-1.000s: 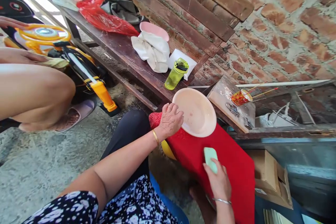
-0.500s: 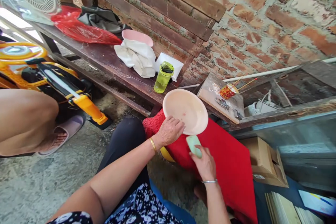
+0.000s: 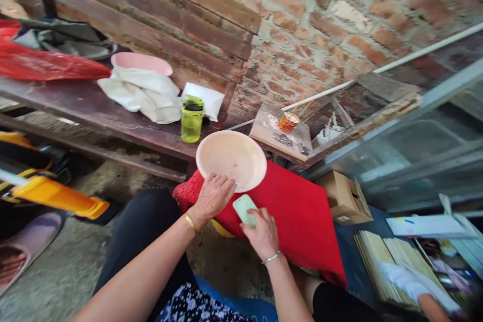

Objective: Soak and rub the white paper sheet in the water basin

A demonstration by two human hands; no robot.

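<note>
Right hand (image 3: 261, 231) closed around the pale green slab (image 3: 243, 209), thumb one side, fingers the other, out over the red cloth (image 3: 304, 216), just beside the pale bowl (image 3: 236, 153)! And at the bowl's near rim, the left hand (image 3: 214, 195), fingers bent; gripping or merely resting, can't tell. Good form here, I'd say: steady that rim lightly, hold the slab firmly, and avoid tipping the bowl
</note>
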